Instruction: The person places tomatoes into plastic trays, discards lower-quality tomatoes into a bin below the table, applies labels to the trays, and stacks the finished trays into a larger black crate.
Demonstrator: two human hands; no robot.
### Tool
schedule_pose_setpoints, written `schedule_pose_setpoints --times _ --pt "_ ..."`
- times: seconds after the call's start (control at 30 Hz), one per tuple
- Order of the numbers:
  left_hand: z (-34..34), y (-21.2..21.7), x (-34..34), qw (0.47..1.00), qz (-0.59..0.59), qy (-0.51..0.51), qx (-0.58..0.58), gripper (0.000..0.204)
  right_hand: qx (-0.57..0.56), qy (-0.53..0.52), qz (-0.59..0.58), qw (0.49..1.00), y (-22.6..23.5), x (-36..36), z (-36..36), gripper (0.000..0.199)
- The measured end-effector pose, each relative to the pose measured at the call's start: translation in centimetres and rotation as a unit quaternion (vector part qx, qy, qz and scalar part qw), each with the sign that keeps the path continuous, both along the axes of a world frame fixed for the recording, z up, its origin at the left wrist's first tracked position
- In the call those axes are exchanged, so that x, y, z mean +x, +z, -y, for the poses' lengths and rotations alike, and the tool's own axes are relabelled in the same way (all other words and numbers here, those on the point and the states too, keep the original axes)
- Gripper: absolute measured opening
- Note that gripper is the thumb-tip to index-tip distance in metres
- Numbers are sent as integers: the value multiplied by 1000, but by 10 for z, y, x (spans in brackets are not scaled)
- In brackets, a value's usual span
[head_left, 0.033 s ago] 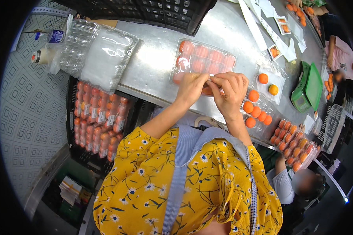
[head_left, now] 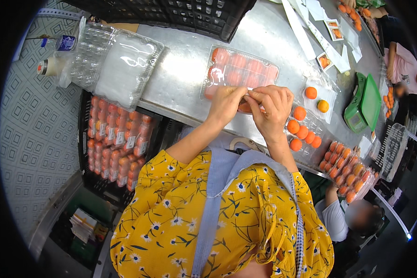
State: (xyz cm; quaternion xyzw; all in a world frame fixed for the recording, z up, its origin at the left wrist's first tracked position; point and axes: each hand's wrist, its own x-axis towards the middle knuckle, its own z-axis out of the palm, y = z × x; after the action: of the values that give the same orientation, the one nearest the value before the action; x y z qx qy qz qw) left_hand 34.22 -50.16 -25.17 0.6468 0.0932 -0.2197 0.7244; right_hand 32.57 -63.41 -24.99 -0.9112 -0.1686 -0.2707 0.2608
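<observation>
A clear plastic clamshell pack [head_left: 246, 67] of round orange-red fruit lies lid down on the metal table in front of me. Over its near edge, my left hand [head_left: 227, 105] and my right hand [head_left: 272, 109] meet, fingertips pinched together. A thin white sliver shows between the fingertips, too small and covered to name. Below them, between the hands, a bit of orange fruit peeks out. Beside my right hand sits an open clear tray [head_left: 316, 124] with several loose orange fruits [head_left: 302, 132] in it.
Empty clear clamshells [head_left: 125, 65] are stacked at left. A black crate [head_left: 85, 178] below holds filled packs. Another black crate [head_left: 190, 18] stands at the back. Paper strips [head_left: 306, 37], a green basket [head_left: 363, 104] and stacked filled packs [head_left: 345, 171] are at right, near other people.
</observation>
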Motion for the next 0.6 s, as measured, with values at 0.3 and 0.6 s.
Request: schedule_pose_setpoints --times 0.3,0.6 --pt "3 -23 -4 998 12 37 -41 34 -14 27 44 999 -5 -3 5 19" --pt "0 -5 -3 999 22 32 -31 35 68 3 -44 997 -2 -2 4 20"
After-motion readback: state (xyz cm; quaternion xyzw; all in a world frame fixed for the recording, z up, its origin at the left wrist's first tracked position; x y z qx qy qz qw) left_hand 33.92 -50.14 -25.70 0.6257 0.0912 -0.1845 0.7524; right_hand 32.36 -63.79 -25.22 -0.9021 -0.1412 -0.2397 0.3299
